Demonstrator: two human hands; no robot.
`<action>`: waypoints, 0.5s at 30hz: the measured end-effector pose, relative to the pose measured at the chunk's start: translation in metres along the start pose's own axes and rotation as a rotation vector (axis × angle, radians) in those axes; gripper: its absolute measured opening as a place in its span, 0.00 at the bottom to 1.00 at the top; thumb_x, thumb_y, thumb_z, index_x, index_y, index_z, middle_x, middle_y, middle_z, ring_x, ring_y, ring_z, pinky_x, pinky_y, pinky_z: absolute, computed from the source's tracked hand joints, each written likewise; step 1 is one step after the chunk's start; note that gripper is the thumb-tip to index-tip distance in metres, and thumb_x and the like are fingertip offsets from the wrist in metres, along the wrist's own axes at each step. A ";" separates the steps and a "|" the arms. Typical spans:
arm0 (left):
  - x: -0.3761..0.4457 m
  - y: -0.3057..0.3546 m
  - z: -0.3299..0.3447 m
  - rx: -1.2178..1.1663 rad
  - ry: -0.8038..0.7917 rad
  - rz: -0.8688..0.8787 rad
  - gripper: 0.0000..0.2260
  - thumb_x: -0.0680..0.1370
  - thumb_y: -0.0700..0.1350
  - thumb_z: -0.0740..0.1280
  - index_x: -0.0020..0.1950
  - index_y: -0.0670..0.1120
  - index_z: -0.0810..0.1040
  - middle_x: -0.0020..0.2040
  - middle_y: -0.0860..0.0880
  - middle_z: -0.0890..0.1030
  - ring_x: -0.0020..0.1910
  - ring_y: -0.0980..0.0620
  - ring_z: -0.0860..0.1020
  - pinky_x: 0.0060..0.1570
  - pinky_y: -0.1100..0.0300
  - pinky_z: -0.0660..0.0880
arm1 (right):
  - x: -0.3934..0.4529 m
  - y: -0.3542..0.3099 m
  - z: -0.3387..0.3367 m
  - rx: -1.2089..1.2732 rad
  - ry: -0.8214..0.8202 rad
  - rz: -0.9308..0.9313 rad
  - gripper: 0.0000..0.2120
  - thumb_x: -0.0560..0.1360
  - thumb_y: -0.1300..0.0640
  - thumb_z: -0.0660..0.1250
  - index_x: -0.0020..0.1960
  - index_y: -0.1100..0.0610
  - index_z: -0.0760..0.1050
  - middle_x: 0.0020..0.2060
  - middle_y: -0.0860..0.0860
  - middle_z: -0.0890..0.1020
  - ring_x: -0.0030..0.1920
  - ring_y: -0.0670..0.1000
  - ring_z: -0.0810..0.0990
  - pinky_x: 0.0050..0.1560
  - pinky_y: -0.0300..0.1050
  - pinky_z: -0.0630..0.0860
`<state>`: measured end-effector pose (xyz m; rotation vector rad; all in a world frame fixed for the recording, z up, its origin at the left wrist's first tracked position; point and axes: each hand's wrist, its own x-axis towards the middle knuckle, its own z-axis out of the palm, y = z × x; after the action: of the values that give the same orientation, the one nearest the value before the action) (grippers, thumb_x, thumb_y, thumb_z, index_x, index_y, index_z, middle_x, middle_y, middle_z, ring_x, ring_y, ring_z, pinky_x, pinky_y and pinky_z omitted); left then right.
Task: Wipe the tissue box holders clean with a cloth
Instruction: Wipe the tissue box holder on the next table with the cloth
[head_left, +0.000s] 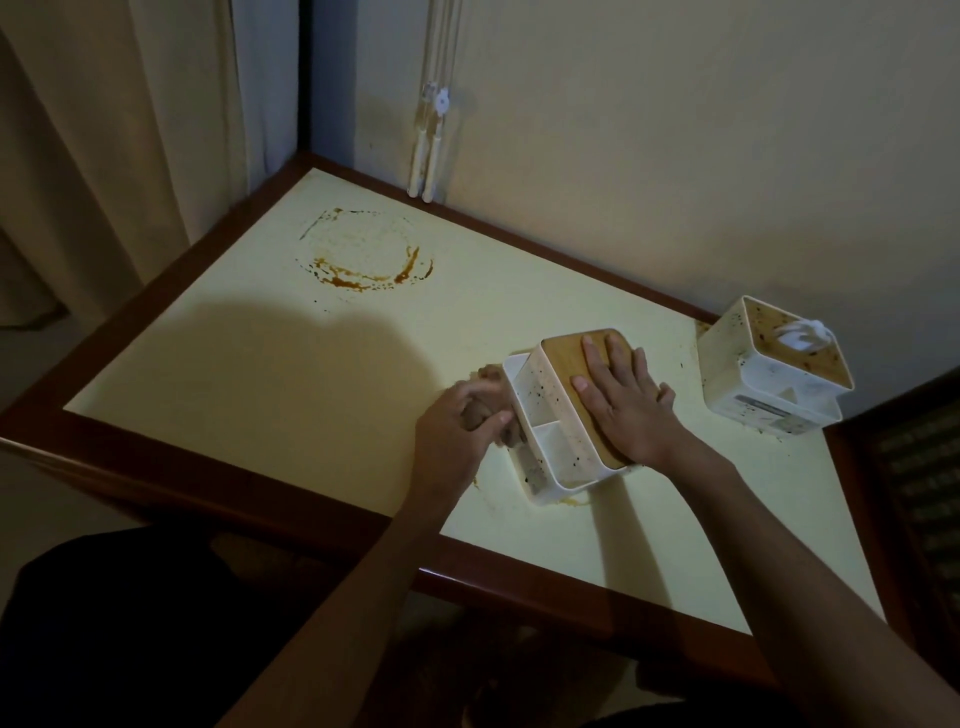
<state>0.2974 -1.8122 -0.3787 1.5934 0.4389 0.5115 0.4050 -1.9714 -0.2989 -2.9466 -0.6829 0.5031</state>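
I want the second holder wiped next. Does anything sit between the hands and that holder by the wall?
Nothing visible does: bare table separates the right hand from the far holder. The left hand grips the cloth.

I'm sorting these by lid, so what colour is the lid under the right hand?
Light wood-grain tan, seen in the head view: the lid under the right hand.

Your two forearms bare from elbow to wrist, no sleeves, no watch or bands in view, your left hand (457, 421) and right hand (621, 400) bare and ungloved, short plain fingernails, dark black clothing (104, 623) below at your lap
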 end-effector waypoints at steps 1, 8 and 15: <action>0.002 -0.001 -0.001 -0.003 -0.010 -0.006 0.21 0.68 0.37 0.76 0.58 0.50 0.79 0.50 0.55 0.81 0.48 0.63 0.78 0.48 0.68 0.76 | 0.000 0.000 0.000 0.000 0.001 0.000 0.28 0.80 0.40 0.43 0.75 0.41 0.34 0.76 0.46 0.35 0.76 0.55 0.34 0.71 0.66 0.40; 0.037 0.003 -0.006 0.072 -0.098 -0.012 0.19 0.72 0.40 0.71 0.62 0.53 0.79 0.52 0.46 0.83 0.48 0.53 0.79 0.53 0.58 0.77 | -0.001 -0.001 0.000 -0.005 -0.013 -0.008 0.28 0.80 0.40 0.42 0.75 0.41 0.33 0.76 0.47 0.34 0.76 0.55 0.34 0.71 0.66 0.40; -0.007 0.007 0.002 0.110 -0.056 -0.009 0.20 0.73 0.40 0.72 0.65 0.47 0.76 0.63 0.51 0.78 0.58 0.58 0.78 0.59 0.64 0.74 | -0.002 -0.004 -0.001 -0.026 -0.017 0.010 0.27 0.81 0.40 0.41 0.75 0.41 0.31 0.75 0.46 0.33 0.75 0.54 0.33 0.70 0.67 0.41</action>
<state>0.2921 -1.8181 -0.3721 1.7064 0.4382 0.4406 0.4021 -1.9691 -0.2968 -2.9747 -0.6812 0.5243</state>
